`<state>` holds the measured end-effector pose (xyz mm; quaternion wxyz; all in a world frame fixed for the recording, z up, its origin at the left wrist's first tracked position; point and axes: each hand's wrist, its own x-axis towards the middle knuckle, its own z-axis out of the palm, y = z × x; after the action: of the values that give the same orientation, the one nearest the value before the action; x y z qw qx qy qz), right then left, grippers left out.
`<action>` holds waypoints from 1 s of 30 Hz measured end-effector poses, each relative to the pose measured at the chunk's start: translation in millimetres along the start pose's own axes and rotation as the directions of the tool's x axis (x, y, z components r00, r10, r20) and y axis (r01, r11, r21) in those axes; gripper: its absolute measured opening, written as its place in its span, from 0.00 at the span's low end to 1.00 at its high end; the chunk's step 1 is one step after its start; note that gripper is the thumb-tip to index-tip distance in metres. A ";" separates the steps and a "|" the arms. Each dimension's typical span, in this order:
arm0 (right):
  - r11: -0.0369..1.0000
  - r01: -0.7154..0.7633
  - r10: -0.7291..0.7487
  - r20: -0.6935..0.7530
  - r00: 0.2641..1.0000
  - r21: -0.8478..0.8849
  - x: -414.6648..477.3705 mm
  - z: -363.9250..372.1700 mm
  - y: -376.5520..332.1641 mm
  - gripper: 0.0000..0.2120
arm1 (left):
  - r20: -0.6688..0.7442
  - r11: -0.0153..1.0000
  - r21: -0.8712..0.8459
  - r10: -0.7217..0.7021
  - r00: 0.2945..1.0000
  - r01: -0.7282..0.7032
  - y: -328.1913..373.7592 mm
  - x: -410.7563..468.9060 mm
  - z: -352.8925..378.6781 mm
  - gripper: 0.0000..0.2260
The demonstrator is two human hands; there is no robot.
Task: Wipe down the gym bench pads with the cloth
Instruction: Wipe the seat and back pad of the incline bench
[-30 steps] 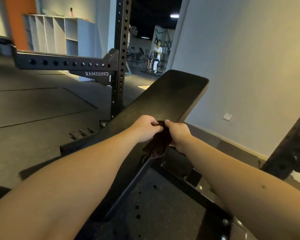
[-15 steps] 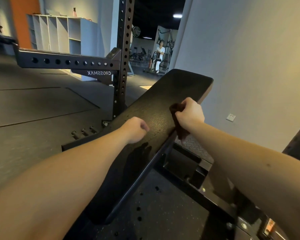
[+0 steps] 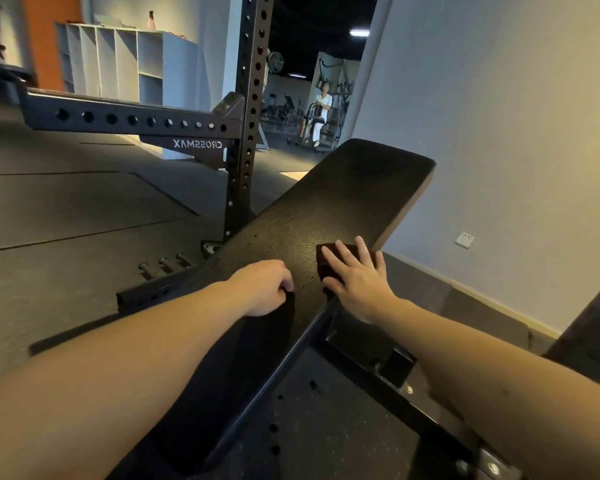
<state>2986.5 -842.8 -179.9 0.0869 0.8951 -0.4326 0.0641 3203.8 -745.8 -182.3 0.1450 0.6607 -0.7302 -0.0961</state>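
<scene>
1. While the right hand (image 3: 357, 282) lies flat with its fingers straight and spread, it presses the dark cloth (image 3: 328, 259) onto the bench pad (image 3: 343, 202). The cloth sits under the fingers, hard against the pad's right edge and about midway along its length.
2. The pad's long axis runs away from the person, from beneath the forearms out to its rounded far end. The right hand's fingers point roughly along that axis, so most of the unwiped pad lies ahead of the fingertips and across to the pad's left edge.
3. The left hand (image 3: 260, 289) is over the pad's left half, level with the cloth but apart from it. Its fingers are curled in and hold nothing that shows. I cannot tell whether it rests on the pad or hovers over it.
4. The right hand is the nearer one — it is already on the cloth. The coming stroke probably pushes along the pad toward its far end, with care needed at the right edge, where the cloth could slip off.
5. Count — one cloth, one pad in view, two hands. A perforated rack upright (image 3: 246, 133) stands just beyond the pad's left edge.
</scene>
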 end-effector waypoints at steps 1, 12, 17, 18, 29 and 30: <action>1.000 -0.014 0.014 0.005 1.000 0.020 -0.9 2.8 -4.7 0.30 | -0.005 1.000 0.014 0.013 1.000 -0.013 -0.9 0.7 0.2 0.12; 0.998 0.043 -0.047 -0.086 0.995 -0.047 5.3 -16.7 14.9 0.24 | -0.016 0.996 0.051 0.072 0.997 -0.071 -17.5 8.7 0.0 0.12; 1.000 -0.004 0.006 -0.219 0.976 0.011 18.3 -10.4 6.4 0.19 | -0.011 0.997 0.035 0.075 0.997 -0.074 -20.5 6.8 9.2 0.13; 1.000 -0.018 0.018 -0.234 0.972 0.005 19.8 -8.7 5.8 0.18 | -0.010 0.997 0.031 0.075 0.997 -0.075 -21.1 7.1 10.2 0.13; 0.992 0.123 -0.108 -0.281 0.954 0.035 5.4 2.0 -27.6 0.18 | 0.013 0.987 0.091 0.129 0.992 -0.130 -30.1 4.6 10.2 0.16; 0.982 0.185 -0.168 -0.275 0.947 0.040 -2.5 9.0 -32.8 0.19 | 0.017 0.985 0.104 0.136 0.991 -0.137 -31.3 3.6 9.8 0.17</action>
<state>3011.1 -822.8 -192.4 0.1215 0.9153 -0.3325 0.1919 3229.4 -753.3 -201.6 0.1126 0.6154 -0.7784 -0.0509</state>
